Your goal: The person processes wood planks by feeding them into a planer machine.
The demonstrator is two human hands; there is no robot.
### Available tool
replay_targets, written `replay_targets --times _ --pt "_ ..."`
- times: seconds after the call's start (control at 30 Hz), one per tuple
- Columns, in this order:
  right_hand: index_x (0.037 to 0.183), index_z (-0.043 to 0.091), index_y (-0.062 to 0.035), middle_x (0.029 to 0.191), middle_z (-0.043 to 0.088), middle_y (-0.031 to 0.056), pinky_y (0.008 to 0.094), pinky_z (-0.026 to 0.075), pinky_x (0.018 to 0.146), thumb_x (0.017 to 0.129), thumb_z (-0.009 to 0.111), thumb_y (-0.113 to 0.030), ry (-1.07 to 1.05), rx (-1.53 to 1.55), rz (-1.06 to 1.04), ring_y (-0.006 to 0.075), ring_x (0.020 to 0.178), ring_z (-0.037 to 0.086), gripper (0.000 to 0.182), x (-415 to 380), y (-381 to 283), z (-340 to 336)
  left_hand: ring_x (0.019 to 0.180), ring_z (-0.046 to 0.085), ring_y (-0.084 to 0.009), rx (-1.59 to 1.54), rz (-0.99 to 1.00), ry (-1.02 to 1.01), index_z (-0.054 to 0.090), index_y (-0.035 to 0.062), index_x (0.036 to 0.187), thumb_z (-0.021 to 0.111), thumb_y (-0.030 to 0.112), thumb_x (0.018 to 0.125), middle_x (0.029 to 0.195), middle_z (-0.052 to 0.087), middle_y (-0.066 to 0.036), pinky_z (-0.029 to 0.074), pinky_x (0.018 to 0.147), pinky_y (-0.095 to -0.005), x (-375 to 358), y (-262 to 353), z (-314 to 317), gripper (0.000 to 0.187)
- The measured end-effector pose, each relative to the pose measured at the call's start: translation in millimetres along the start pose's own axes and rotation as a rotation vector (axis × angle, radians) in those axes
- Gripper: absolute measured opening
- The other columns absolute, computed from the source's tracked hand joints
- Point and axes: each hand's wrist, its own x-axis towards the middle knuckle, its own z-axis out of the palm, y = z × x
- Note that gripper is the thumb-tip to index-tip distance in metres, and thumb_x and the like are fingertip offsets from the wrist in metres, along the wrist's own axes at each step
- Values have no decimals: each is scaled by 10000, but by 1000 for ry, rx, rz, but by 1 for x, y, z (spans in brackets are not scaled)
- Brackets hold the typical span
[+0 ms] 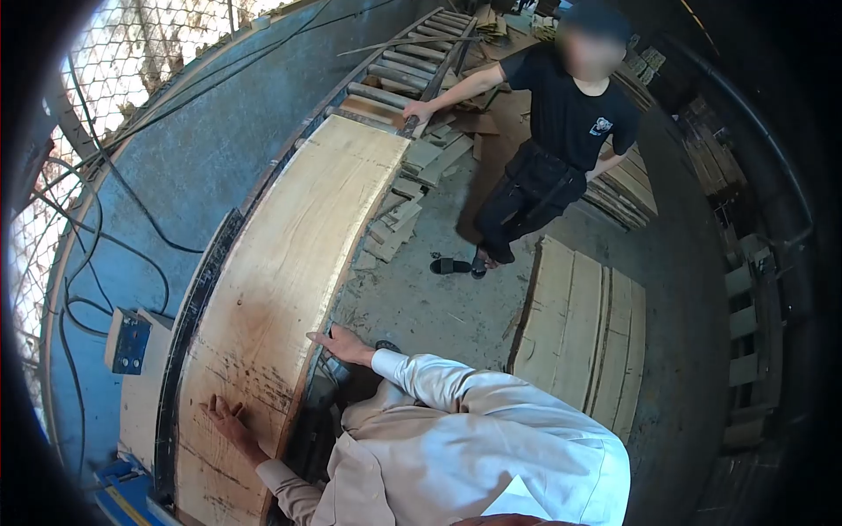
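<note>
wide plank (pixel 285 237) on the machine bed, running from the near end up toward the rollers (pixel 399 76). left hand (pixel 228 422): fingers spread loosely, on the plank's upper face near its close end, plank beneath it, dark marks (pixel 263 381) just beside. right hand (pixel 344 345): at the plank's right edge, farther along, one finger reaching onto the face; whether the rest grip the edge, cannot tell. control box (pixel 130 342) left of the plank. co-worker (pixel 570 114) at far end, one hand by the rollers. more boards (pixel 579 329) on the floor, right.
</note>
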Motion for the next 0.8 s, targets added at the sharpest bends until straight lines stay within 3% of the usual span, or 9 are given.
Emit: replay_targets --times 0.07,0.13,0.2,0.23,0.43,0.53,0.67,0.7,0.8 --pt "1161 638 -15 800 623 32 325 505 652 964 603 -526 -29 8 53 132 661 588 549 3 -1 -4 906 632 -221 -50 34 -5 167 44 1584 540 269 1037 1451 478 -113 554 745 -314 -1 -2 3 699" --pt "1098 606 22 801 631 93 338 521 633 933 614 -568 -147 -66 126 166 641 603 612 8 7 -8 874 650 -228 -62 47 -25 155 31 1580 540 243 1034 1447 479 -124 563 732 -310 -1 -8 -2 702" --pt "1015 590 58 771 634 97 343 513 596 920 628 -577 -34 39 146 182 635 619 643 5 8 1 848 663 -225 -19 47 -20 142 23 1579 547 223 1029 1447 477 -143 573 714 -311 2 -5 -2 712" --pt "1015 590 58 771 634 97 343 513 596 920 628 -577 -76 41 137 182 635 619 643 7 5 1 840 668 -221 -10 58 -11 137 21 1579 553 213 1025 1447 475 -154 577 704 -313 -1 -1 2 719" --pt "974 607 92 806 676 141 346 517 748 891 623 -639 -27 -134 202 208 701 673 735 5 0 -6 858 688 -235 9 48 30 162 0 1572 578 200 1009 1431 494 -173 587 712 -321 -10 13 10 729" --pt "959 626 81 788 676 132 347 515 730 890 613 -649 -1 -204 171 211 690 670 733 12 15 -5 834 684 -216 67 57 45 179 4 1572 582 193 1008 1424 504 -166 584 700 -316 -15 21 15 718" --pt "947 633 73 784 673 118 339 505 657 882 644 -630 -25 -105 220 177 647 638 706 2 -10 -6 789 678 -199 95 40 93 207 9 1569 585 189 1009 1409 521 -159 579 687 -310 -16 19 17 699" --pt "975 623 40 781 663 91 305 492 609 887 678 -581 -46 -30 241 136 643 610 630 -1 -15 -8 771 676 -192 82 56 103 229 7 1561 586 190 1009 1402 527 -154 577 682 -307 -16 17 18 682" --pt "1010 604 2 804 655 56 284 494 597 906 690 -526 14 37 262 112 659 593 545 -6 -21 -16 741 670 -176 53 82 135 263 9 1549 590 182 1008 1375 547 -146 568 639 -292 -17 12 22 656"
